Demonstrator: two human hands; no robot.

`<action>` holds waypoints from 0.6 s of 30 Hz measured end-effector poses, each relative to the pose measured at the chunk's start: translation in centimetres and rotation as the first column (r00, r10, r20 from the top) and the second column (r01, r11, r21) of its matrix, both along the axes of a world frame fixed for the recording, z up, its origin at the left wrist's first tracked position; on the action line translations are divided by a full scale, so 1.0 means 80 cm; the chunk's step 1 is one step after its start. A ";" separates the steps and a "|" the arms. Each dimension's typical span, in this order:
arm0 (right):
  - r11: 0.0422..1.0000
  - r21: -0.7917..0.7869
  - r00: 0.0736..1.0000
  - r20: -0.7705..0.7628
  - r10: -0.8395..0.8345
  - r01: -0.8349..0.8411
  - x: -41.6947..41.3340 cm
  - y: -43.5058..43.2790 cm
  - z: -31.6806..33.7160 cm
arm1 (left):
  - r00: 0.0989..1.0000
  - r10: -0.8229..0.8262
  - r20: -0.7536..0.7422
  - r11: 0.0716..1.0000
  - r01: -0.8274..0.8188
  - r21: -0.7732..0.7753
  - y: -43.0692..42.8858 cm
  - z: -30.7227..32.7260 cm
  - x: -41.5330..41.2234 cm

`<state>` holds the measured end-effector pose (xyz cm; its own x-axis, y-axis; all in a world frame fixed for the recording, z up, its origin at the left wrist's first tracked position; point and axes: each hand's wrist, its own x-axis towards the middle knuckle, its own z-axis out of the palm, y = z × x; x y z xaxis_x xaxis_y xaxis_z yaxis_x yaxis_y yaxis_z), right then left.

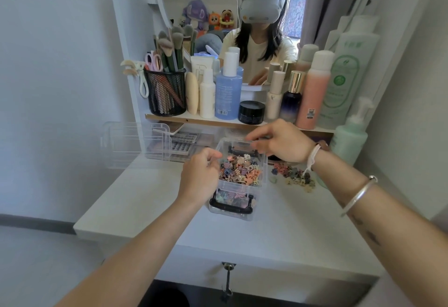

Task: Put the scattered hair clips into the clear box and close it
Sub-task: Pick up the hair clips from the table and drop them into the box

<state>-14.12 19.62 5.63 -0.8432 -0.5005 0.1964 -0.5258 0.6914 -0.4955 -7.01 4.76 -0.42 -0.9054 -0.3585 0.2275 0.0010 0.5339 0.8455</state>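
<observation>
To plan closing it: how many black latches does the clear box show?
2. One black latch on the clear box's near end, facing the person; the other on its far end, below the right hand. The left hand may hide others.

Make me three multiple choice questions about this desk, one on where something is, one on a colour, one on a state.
1. The loose clips outside the clear box lie: A left of it; B right of it; C on the floor.
2. The box's near handle is: A black; B red; C white.
3. The box is: A empty; B holding coloured clips; C tipped over.
B, the pile sits right of the box; A, a dark bar on its near end; B, coloured clips show inside.
</observation>
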 end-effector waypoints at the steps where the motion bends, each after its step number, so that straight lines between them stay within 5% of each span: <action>1: 0.998 -0.055 0.999 0.018 -0.033 0.034 -0.003 0.003 0.001 | 1.000 -0.001 -0.003 1.000 0.001 -0.002 0.000 0.000 0.000; 4: 0.980 -0.100 0.985 0.034 -0.169 0.171 -0.016 0.023 -0.006 | 1.000 0.002 -0.005 1.000 -0.002 -0.011 0.001 -0.001 -0.001; 10: 0.878 0.449 0.978 0.036 -0.205 0.167 -0.026 0.043 -0.068 | 1.000 0.002 0.003 0.999 -0.002 -0.032 0.002 0.000 -0.001; 18: 0.837 0.535 0.992 -0.020 -0.125 0.116 -0.037 0.028 -0.087 | 1.000 0.002 0.010 0.999 -0.002 -0.037 0.001 0.000 -0.001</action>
